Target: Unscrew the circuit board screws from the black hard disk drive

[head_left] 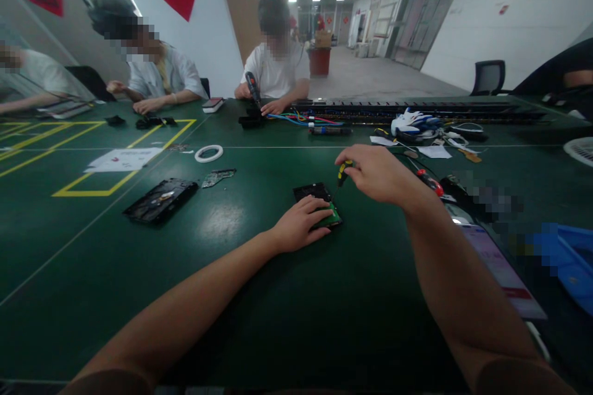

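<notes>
Three people (162,77) in pale tops sit along the far side of my green table (259,327). At my left, a white paper (123,160) lies across yellow marking lines, and nearer to me rests a black casing (160,202), well apart from my hands. Next come a white ring (208,153), flat on the surface, and a loose circuit board (218,178) just beside it. Farther back, one of the people grips a power tool (252,87). My left hand (303,222) is spread palm down, fingers slightly apart, on a black unit with a green board (332,217) — it lies flat on the table in front of me. Just beyond its right edge, my right hand (377,173) pinches a yellow-and-black screwdriver (344,173), tilted with its shaft downward; whether the tip touches the unit I cannot tell. Past that hand are white-and-blue gloves (414,122) in a heap, a red-handled tool (430,181), a lit screen (503,268) beside my forearm — and, at the far right, a blue bin (574,259).
</notes>
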{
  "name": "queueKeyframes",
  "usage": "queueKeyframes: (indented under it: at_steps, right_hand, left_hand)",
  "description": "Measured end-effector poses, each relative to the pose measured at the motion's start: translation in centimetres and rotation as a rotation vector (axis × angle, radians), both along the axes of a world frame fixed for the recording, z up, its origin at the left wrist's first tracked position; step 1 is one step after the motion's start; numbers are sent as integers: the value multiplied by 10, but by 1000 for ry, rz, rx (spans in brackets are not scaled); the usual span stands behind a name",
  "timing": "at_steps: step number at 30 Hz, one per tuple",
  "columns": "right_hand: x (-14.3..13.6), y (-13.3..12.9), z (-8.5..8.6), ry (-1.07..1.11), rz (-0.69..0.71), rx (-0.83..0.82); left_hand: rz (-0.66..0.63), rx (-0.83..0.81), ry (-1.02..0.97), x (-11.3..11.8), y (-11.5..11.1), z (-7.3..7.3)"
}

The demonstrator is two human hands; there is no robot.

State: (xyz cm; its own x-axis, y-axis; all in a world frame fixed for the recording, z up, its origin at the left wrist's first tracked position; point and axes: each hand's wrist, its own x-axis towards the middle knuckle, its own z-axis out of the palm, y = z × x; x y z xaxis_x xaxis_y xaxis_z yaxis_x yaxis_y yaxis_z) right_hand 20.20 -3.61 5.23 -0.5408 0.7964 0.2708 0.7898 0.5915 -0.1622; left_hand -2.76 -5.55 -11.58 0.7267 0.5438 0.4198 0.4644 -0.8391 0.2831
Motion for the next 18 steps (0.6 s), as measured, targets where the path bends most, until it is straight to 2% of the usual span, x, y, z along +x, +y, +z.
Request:
queueKeyframes:
  at_steps: [11, 18]
  right_hand:
    - [-7, -5, 2, -24, -30, 43]
    - [-7, -6, 0, -30, -42, 8]
  left_hand:
    - [6, -2, 5, 1, -1, 2]
    - [1, -15, -12, 1, -1, 2]
